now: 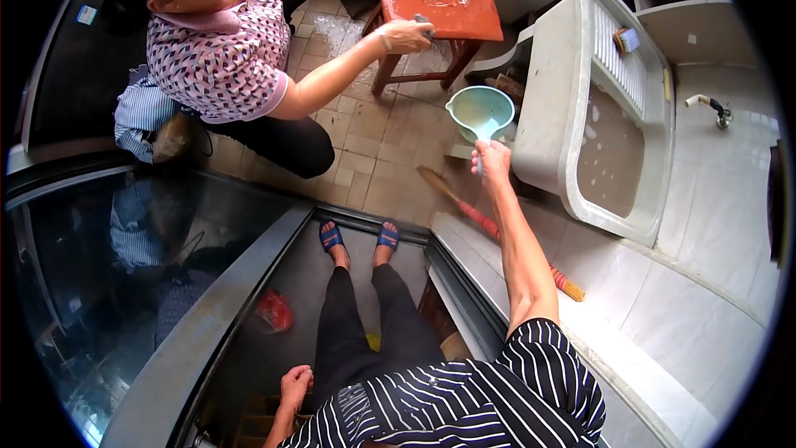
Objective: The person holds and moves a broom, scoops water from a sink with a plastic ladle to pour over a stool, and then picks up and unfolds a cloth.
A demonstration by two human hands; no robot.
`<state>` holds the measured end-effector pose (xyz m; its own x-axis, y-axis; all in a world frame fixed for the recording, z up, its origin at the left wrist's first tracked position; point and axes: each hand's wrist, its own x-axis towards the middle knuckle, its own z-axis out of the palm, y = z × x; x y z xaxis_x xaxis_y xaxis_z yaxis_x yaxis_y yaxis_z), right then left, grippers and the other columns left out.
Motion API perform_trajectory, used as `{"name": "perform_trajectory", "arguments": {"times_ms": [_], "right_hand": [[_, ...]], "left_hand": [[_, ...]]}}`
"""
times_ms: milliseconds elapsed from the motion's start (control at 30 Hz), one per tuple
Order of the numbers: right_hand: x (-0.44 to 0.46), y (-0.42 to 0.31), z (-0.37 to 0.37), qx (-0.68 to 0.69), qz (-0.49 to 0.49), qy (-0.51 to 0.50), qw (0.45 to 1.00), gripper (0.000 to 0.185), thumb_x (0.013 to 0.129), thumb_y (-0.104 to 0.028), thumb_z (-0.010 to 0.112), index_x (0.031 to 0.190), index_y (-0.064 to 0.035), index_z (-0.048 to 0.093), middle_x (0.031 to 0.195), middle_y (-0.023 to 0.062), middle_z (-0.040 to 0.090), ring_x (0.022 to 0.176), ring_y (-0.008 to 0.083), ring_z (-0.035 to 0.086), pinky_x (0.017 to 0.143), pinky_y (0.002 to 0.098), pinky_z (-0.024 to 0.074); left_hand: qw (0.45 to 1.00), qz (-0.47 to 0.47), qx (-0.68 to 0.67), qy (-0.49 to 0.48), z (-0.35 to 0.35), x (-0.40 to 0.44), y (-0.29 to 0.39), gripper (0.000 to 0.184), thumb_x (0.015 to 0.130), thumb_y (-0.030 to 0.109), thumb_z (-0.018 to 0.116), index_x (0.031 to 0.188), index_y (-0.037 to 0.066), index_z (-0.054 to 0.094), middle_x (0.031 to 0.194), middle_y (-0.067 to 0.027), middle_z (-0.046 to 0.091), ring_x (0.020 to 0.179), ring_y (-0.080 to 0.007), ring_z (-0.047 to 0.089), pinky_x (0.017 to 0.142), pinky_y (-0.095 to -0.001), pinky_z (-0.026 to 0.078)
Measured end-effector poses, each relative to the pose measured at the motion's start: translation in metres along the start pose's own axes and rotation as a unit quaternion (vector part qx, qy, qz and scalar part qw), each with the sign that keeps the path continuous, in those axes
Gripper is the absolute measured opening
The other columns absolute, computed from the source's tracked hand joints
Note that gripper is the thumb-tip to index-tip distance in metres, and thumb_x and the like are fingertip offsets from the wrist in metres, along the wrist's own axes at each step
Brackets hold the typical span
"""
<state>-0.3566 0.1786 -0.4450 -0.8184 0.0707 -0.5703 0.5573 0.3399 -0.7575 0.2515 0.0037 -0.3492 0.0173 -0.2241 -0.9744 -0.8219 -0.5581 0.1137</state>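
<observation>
My right hand (492,159) is closed round the handle of a pale green dipper (481,108), held out over the tiled floor beside the sink. My left hand (297,383) hangs low at my side with its fingers curled in and nothing visible in it. Ahead, a crouching person (220,66) rests one hand on a wet red stool (441,7) and presses a dark scrubber (424,26) to its near edge with the other.
A stone sink (551,91) with cloudy water stands at the right; a brush (626,40) lies on its washboard. A broom (477,216) lies below it. A door track (373,222) crosses before my feet. A glass door (166,241) is at the left, near a red bag (274,312).
</observation>
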Motion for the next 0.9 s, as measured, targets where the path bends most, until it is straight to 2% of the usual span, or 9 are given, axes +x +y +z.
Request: {"name": "perform_trajectory", "arguments": {"times_ms": [233, 433, 500, 600, 633, 700, 733, 900], "right_hand": [[0.010, -0.072, 0.023, -0.052, -0.101, 0.015, 0.993, 0.013, 0.080, -0.014, 0.055, 0.078, -0.0014, 0.057, 0.060, 0.0036, 0.054, 0.043, 0.0086, 0.048, 0.034, 0.0237, 0.0411], [0.075, -0.125, 0.043, -0.184, -0.205, 0.033, 0.961, 0.017, 0.078, -0.015, 0.056, 0.072, 0.0004, 0.055, 0.055, 0.0055, 0.054, 0.040, 0.0110, 0.049, 0.033, 0.0258, 0.0413], [0.090, -0.142, 0.043, -0.246, -0.239, 0.055, 0.938, 0.019, 0.071, -0.017, 0.053, 0.069, 0.0015, 0.056, 0.057, 0.0113, 0.058, 0.042, 0.0208, 0.057, 0.038, 0.0324, 0.0464], [0.093, -0.163, 0.045, -0.271, -0.190, 0.098, 0.939, 0.019, 0.070, -0.018, 0.054, 0.068, 0.0006, 0.056, 0.058, 0.0114, 0.058, 0.041, 0.0215, 0.057, 0.040, 0.0324, 0.0473], [0.090, -0.170, 0.045, -0.290, -0.162, 0.110, 0.937, 0.021, 0.069, -0.020, 0.054, 0.068, 0.0012, 0.057, 0.062, 0.0148, 0.060, 0.049, 0.0263, 0.060, 0.048, 0.0353, 0.0495], [0.108, -0.164, 0.036, -0.359, -0.263, 0.148, 0.883, 0.023, 0.068, -0.021, 0.053, 0.072, 0.0012, 0.060, 0.071, 0.0189, 0.062, 0.064, 0.0320, 0.063, 0.058, 0.0382, 0.0502], [0.115, -0.167, 0.032, -0.371, -0.222, 0.151, 0.889, 0.026, 0.067, -0.021, 0.052, 0.077, 0.0005, 0.062, 0.078, 0.0214, 0.062, 0.076, 0.0353, 0.062, 0.067, 0.0395, 0.0491], [0.121, -0.167, 0.022, -0.366, -0.213, 0.128, 0.897, 0.026, 0.067, -0.021, 0.052, 0.078, -0.0005, 0.063, 0.080, 0.0208, 0.062, 0.075, 0.0347, 0.062, 0.067, 0.0402, 0.0490]], "left_hand": [[1.000, 0.005, 0.011, 0.001, 0.000, 0.004, -0.001, 0.022, 0.080, 0.013, 0.060, 0.099, 0.001, 0.061, 0.075, -0.0027, 0.060, 0.063, -0.0098, 0.053, 0.060, -0.0219, 0.045], [1.000, 0.002, 0.005, 0.002, 0.001, 0.004, -0.001, 0.022, 0.080, 0.013, 0.060, 0.098, 0.001, 0.061, 0.076, -0.0024, 0.060, 0.064, -0.0095, 0.053, 0.060, -0.0217, 0.045], [1.000, -0.003, -0.004, 0.006, 0.003, 0.003, -0.002, 0.022, 0.080, 0.012, 0.060, 0.098, 0.001, 0.061, 0.075, -0.0022, 0.060, 0.063, -0.0093, 0.053, 0.060, -0.0216, 0.045], [1.000, -0.001, -0.018, 0.004, 0.003, 0.002, -0.002, 0.021, 0.079, 0.012, 0.060, 0.098, 0.002, 0.061, 0.075, -0.0017, 0.059, 0.063, -0.0089, 0.052, 0.059, -0.0214, 0.045], [1.000, -0.001, -0.022, 0.005, 0.002, 0.002, -0.003, 0.021, 0.079, 0.012, 0.061, 0.098, 0.002, 0.061, 0.074, -0.0017, 0.059, 0.062, -0.0088, 0.052, 0.059, -0.0214, 0.045], [0.999, 0.000, -0.032, 0.006, 0.004, 0.002, -0.004, 0.021, 0.079, 0.013, 0.061, 0.097, 0.002, 0.061, 0.074, -0.0015, 0.059, 0.062, -0.0087, 0.052, 0.058, -0.0215, 0.045], [0.999, 0.001, -0.034, 0.006, 0.004, 0.004, -0.006, 0.021, 0.079, 0.013, 0.061, 0.097, 0.002, 0.061, 0.074, -0.0013, 0.059, 0.062, -0.0086, 0.052, 0.058, -0.0214, 0.045], [0.999, -0.008, -0.034, 0.006, 0.008, 0.005, -0.002, 0.020, 0.079, 0.013, 0.061, 0.096, 0.003, 0.062, 0.073, -0.0008, 0.059, 0.061, -0.0083, 0.051, 0.057, -0.0213, 0.044]]}}
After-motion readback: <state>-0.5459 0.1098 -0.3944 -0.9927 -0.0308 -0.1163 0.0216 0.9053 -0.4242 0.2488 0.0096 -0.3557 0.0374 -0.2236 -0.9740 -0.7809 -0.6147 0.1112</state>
